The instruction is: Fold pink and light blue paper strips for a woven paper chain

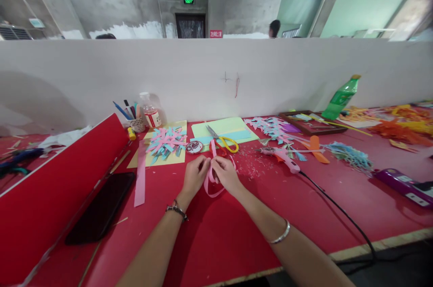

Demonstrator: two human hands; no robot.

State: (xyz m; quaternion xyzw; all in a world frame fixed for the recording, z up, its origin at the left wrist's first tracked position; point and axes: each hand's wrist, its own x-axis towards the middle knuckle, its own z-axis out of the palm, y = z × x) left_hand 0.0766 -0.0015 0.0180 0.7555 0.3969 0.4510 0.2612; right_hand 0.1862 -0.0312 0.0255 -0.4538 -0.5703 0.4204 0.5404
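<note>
Head view: left hand [196, 172] and right hand [228, 174] both pinch a pink strip [213, 148] — looping below the grip, one end above — probably light, limp, easily creased; best held flat, fingertips near the fold.

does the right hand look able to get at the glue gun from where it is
Probably yes: little but small scraps lies between the right hand and the glue gun to its right, though that hand holds a pink strip.
</note>
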